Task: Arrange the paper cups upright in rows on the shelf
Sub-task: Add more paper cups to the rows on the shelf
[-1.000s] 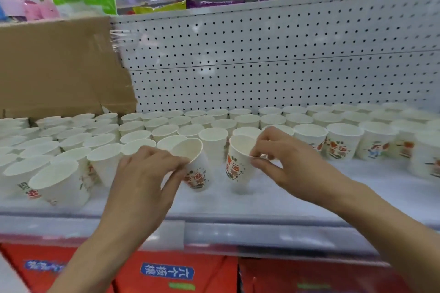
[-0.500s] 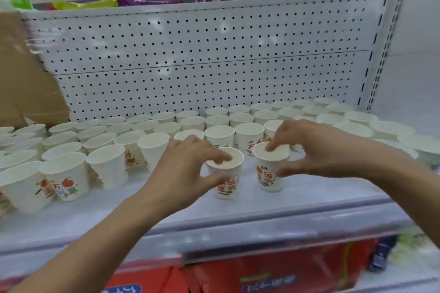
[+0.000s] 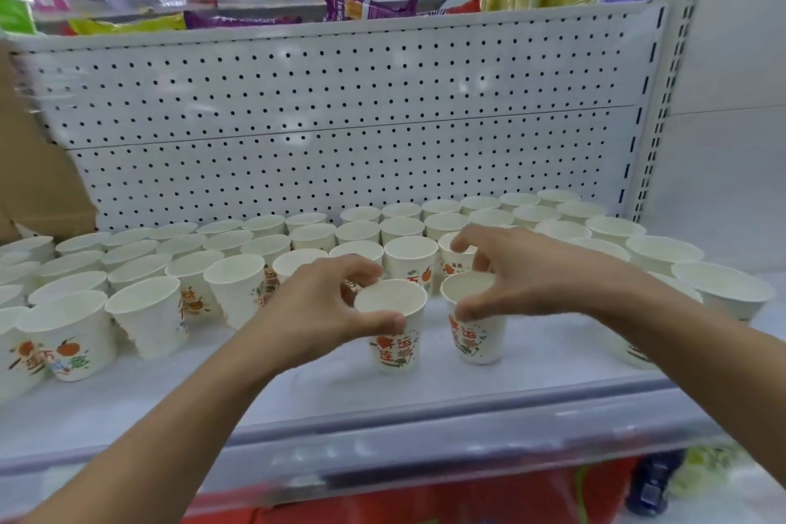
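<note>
Both hands are gripping rims: left hand [image 3: 323, 306] pinches a printed paper cup [image 3: 393, 336], right hand [image 3: 523, 272] pinches the neighbour cup [image 3: 476, 328] just at its 3 o'clock. Both cups stand upright toward the shelf [image 3: 297, 396] front, with rows of cups [image 3: 400, 225] at 12 o'clock behind them.

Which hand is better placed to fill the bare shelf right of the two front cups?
Right, probably. The right hand grips the right front cup, nearest that stretch; the left hand holds the left front cup, farther away.
</note>
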The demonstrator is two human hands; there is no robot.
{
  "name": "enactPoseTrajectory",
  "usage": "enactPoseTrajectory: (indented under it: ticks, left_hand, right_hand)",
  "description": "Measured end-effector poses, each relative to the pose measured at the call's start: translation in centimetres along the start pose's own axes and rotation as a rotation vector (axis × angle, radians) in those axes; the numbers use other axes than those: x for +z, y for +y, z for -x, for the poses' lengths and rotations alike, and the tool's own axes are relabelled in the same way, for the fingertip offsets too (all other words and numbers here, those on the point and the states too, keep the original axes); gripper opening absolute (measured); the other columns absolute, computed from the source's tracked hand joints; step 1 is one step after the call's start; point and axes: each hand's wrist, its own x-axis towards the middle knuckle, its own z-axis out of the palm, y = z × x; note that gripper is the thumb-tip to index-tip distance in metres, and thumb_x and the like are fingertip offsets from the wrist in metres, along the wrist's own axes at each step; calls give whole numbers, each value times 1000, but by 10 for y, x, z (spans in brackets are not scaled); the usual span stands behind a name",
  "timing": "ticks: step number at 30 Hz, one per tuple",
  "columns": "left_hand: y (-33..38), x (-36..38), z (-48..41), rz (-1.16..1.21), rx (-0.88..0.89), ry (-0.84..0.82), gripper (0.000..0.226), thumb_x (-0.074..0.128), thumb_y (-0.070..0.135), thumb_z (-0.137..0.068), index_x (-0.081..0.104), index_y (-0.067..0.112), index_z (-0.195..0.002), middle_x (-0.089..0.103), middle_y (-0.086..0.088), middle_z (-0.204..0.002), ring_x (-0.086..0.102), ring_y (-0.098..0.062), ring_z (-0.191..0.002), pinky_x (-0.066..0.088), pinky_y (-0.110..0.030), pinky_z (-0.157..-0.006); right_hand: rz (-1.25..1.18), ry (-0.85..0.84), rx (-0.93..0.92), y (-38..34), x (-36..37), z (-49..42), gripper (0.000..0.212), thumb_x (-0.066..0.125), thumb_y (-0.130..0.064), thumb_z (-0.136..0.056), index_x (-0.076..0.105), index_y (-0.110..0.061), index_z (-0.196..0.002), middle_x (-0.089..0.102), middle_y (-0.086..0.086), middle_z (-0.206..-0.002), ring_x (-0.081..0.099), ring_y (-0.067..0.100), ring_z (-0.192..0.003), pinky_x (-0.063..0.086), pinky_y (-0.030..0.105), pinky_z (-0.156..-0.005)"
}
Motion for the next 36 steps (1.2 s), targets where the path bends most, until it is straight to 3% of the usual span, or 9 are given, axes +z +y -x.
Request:
enactPoseTrajectory:
  ticks: [6, 16, 20, 25, 31, 36]
  left_hand:
    - [33, 35, -26, 8, 20, 33, 62, 80, 57, -64, 57, 35, -118, 63, 17, -109, 59, -3, -88, 50, -29, -80]
    - [60, 58, -48, -69, -21, 68, 64, 75, 61, -67, 56, 29, -119, 62, 10, -116, 58, -10, -95, 43, -27, -78]
    - [65, 62, -49, -89, -46, 80, 65, 75, 62, -67, 55, 29, -119, 62, 9, -119, 57, -11, -100, 47, -31, -83]
    - [69, 67, -50, -105, -67, 107, 67, 72, 67, -65, 54, 30, -119, 62, 10, -119, 58, -12, -105, 50, -38, -89]
    - [73, 72, -51, -73, -80, 116, 69, 74, 66, -65, 54, 28, -120, 63, 8, -118, 57, -13, -104, 50, -38, -89]
    - [74, 75, -52, -74, -82, 135, 72, 74, 65, -66, 53, 26, -123, 62, 7, -121, 56, -13, -106, 49, -39, -91]
  right_hand:
    - [-21, -15, 25, 36, -23, -7, 71, 80, -41, -71, 43, -30, -131, 55, -6, -112, 56, 11, -93, 42, 23, -64]
    - [24, -92, 20, 63, -26, -13, 77, 82, -41, -68, 40, -30, -131, 54, -6, -116, 55, 15, -103, 50, 37, -92]
    - [73, -63, -34, 68, -28, -12, 49, 81, -38, -70, 55, -25, -109, 57, -9, -106, 54, 11, -97, 49, 32, -86]
    - [93, -33, -85, 73, -25, -9, 14, 79, -29, -76, 65, -26, -79, 63, -9, -80, 56, 5, -74, 44, 23, -62]
    - [188, -7, -100, 75, -26, -6, 15, 76, -29, -78, 63, -30, -73, 62, -9, -80, 54, 5, -72, 46, 25, -62]
    - [242, 10, -97, 77, -28, -2, 13, 75, -35, -78, 63, -32, -83, 59, -12, -85, 54, 6, -79, 51, 31, -71]
